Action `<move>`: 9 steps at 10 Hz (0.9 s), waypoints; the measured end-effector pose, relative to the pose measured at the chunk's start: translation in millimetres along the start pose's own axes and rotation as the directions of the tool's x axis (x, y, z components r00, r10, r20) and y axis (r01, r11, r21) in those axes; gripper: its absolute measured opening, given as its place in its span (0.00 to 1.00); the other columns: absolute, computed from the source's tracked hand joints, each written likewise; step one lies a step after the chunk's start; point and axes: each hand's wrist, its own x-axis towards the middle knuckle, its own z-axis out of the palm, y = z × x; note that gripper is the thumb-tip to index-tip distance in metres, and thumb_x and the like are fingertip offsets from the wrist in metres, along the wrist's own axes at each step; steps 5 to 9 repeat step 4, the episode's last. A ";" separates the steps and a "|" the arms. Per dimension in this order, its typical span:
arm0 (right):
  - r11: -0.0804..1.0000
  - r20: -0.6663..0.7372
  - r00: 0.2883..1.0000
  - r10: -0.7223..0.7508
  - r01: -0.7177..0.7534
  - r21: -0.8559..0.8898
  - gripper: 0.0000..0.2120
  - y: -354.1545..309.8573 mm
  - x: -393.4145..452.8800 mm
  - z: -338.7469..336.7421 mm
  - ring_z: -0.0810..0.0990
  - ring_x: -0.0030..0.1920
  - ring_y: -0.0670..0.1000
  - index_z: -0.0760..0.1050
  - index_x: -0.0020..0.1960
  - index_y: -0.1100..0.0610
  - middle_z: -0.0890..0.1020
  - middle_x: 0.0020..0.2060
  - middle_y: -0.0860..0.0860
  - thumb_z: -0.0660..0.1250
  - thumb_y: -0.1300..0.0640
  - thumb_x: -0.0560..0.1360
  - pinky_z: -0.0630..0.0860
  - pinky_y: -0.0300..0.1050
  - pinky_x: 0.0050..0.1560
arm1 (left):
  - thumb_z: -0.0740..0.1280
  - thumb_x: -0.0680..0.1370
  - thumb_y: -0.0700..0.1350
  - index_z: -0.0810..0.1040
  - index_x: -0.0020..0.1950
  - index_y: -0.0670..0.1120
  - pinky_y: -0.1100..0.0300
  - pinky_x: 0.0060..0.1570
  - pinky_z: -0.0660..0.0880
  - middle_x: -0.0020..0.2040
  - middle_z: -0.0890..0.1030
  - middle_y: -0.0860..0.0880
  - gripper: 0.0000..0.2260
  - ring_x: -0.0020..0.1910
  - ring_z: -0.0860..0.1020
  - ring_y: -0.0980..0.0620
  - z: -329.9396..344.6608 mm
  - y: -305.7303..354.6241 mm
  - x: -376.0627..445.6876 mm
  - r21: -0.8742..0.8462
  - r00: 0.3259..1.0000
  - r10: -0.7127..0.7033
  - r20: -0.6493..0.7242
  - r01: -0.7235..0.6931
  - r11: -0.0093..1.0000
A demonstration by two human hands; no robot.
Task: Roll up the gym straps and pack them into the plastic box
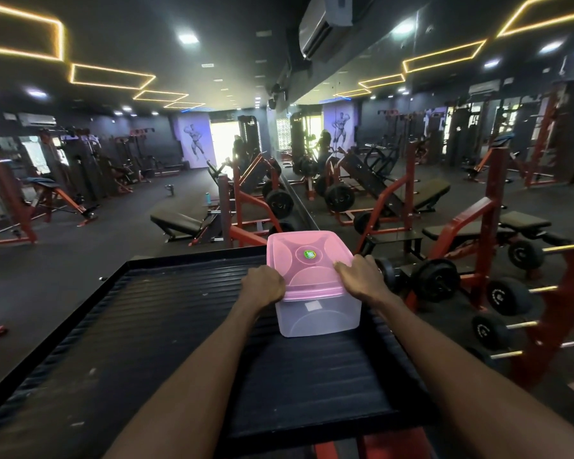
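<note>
Where the pink lid (307, 261) meets the translucent body of the plastic box (318, 314), it is held from both sides: the left hand (263, 289) is curled round the lid's left edge, and the right hand (362, 276) is laid over its right edge with fingers bent down onto the rim. Both grips are therefore closed on the box at lid level, with nothing else carried in either hand. The lid is seated on the body, and a round green sticker (308, 254) is fixed near its middle.

The box is set on a dark ribbed surface (166, 326), towards the far right part of it, with both forearms stretched out over the ribs. Through the clear walls no contents can be made out, so the box is judged to be empty or nearly so. No gym straps can be seen anywhere on the surface.

The box is judged to be light, thin-walled and slightly flexible, with smooth sides that could slip; it is best taken by the lid's rim or under the lip. The lid would probably be freed by lifting at a corner. Beyond the surface, weight plates (438, 279) and benches (176, 223) are ranged across the gym floor.
</note>
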 end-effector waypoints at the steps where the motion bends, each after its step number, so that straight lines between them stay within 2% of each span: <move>1: 0.999 0.028 0.999 -0.033 0.033 -0.001 0.31 -2.6 -0.5 0.9 0.72 0.67 0.64 0.68 0.71 0.66 0.69 0.68 0.64 0.57 0.43 0.80 0.68 0.53 0.67 | 0.57 0.81 0.44 0.78 0.56 0.36 0.51 0.54 0.76 0.57 0.80 0.40 0.14 0.55 0.79 0.41 -4.0 -5.3 -0.1 0.059 0.999 0.028 0.030 -0.030 0.998; 2: 0.999 0.074 0.996 -0.053 0.053 -0.007 0.31 -6.0 0.2 1.1 0.71 0.68 0.63 0.67 0.72 0.66 0.68 0.69 0.64 0.57 0.42 0.80 0.67 0.53 0.68 | 0.58 0.81 0.43 0.77 0.55 0.36 0.51 0.53 0.78 0.57 0.80 0.39 0.13 0.53 0.80 0.42 -5.8 -9.9 1.3 0.058 0.999 0.019 0.046 -0.022 0.998; 3: 0.988 0.102 0.994 -0.031 0.047 -0.150 0.32 -13.8 1.2 -4.1 0.67 0.71 0.65 0.65 0.74 0.63 0.65 0.72 0.64 0.55 0.40 0.81 0.64 0.57 0.70 | 0.61 0.79 0.43 0.75 0.60 0.37 0.50 0.55 0.76 0.59 0.78 0.40 0.13 0.56 0.78 0.41 -19.7 -7.8 -2.8 0.001 0.999 -0.030 -0.038 0.030 1.000; 4: 0.956 -0.018 0.999 -0.048 0.041 -0.291 0.29 -22.0 1.9 -10.7 0.65 0.72 0.66 0.67 0.72 0.60 0.64 0.73 0.63 0.56 0.41 0.80 0.62 0.63 0.70 | 0.61 0.79 0.43 0.75 0.59 0.38 0.52 0.49 0.73 0.56 0.77 0.41 0.12 0.52 0.77 0.42 -30.9 -3.8 -3.4 -0.096 0.987 -0.054 -0.154 0.039 0.995; 9: 0.956 -0.018 0.999 -0.048 0.041 -0.291 0.29 -22.0 1.9 -10.7 0.65 0.72 0.66 0.67 0.72 0.60 0.64 0.73 0.63 0.56 0.41 0.80 0.62 0.63 0.70 | 0.61 0.79 0.43 0.75 0.59 0.38 0.52 0.49 0.73 0.56 0.77 0.41 0.12 0.52 0.77 0.42 -30.9 -3.8 -3.4 -0.096 0.987 -0.054 -0.154 0.039 0.995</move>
